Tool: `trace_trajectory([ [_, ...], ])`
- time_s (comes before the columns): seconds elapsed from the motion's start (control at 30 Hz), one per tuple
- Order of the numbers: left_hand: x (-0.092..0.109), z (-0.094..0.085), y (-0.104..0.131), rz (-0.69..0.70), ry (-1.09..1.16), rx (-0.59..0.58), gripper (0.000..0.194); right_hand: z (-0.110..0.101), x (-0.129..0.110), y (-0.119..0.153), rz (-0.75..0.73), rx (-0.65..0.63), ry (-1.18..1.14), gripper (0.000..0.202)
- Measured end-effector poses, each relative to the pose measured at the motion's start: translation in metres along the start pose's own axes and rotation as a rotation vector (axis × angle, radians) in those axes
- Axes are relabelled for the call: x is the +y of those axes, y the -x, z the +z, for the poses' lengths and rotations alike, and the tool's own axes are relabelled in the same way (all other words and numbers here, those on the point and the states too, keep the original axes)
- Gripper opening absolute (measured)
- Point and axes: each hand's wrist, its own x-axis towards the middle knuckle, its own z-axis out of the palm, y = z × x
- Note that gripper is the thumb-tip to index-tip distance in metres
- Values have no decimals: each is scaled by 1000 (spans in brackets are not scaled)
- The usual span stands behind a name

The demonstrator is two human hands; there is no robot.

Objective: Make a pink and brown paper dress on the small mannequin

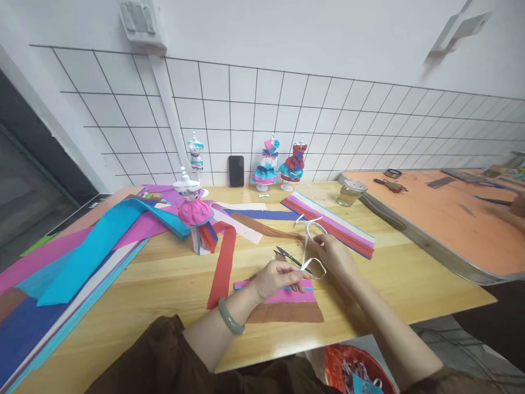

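My left hand (283,278) is closed on a thin white ribbon (319,261), above a layered strip of pink and brown fabric (287,312) lying on the wooden table. My right hand (330,251) pinches the same ribbon farther along, where it loops up and its loose end sticks out to the left. Between and behind the hands lies a pair of dark-handled scissors (289,255), partly covered by my left hand. Just past my right hand rests a striped stack of fabric strips (332,224) in white, pink, purple and red.
Small mannequins in dresses (197,210), (268,164) stand on the table. Long coloured fabric strips (94,246) spread over the left side. A phone (236,171) leans on the tiled wall. A glass jar (351,192) stands near the orange-topped table (443,219). Below is a red-lined bin (334,366).
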Motion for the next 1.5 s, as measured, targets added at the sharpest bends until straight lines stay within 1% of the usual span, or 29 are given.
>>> trace_trajectory([
  [0.1,1,6,2,126,-182,48,39,-3,-5,-10,9,35,-45,28],
  [0.17,1,9,5,233,-387,57,33,-3,-8,-15,12,57,-69,27],
  [0.27,-2,10,8,414,-761,4,30,-2,-12,-20,5,69,-102,26],
  [0.37,-7,7,8,578,-1095,-57,32,-1,-16,-22,-4,60,-121,27],
  [0.47,-8,4,7,701,-1331,-63,35,-1,-19,-23,-4,55,-121,27],
  [0.53,-4,5,7,740,-1420,-49,34,-2,-19,-24,-6,53,-112,27],
  [0.67,6,9,11,773,-1474,-42,29,-4,-19,-26,-15,40,-74,25],
  [0.8,7,10,13,791,-1493,-40,23,-4,-18,-25,-11,24,-25,24],
  [0.9,5,8,14,812,-1531,-69,31,-3,-19,-23,-15,16,-4,22],
  [1.0,4,8,14,827,-1556,-48,36,-3,-18,-24,2,35,1,22],
  [1.07,4,10,14,826,-1536,-30,37,-4,-15,-26,20,59,-12,22],
  [1.13,4,12,14,822,-1487,-42,38,-8,-12,-28,39,92,-41,22],
  [1.2,2,15,15,828,-1432,-63,39,-16,-9,-30,61,136,-82,22],
  [1.3,0,16,15,803,-1408,-68,43,-34,-4,-28,116,210,-171,24],
  [1.37,-1,15,14,767,-1408,-25,42,-49,0,-24,160,255,-247,28],
  [1.43,-3,12,13,720,-1398,61,40,-65,4,-18,196,299,-318,32],
  [1.5,-5,10,10,644,-1378,134,40,-80,9,-12,228,342,-368,35],
])
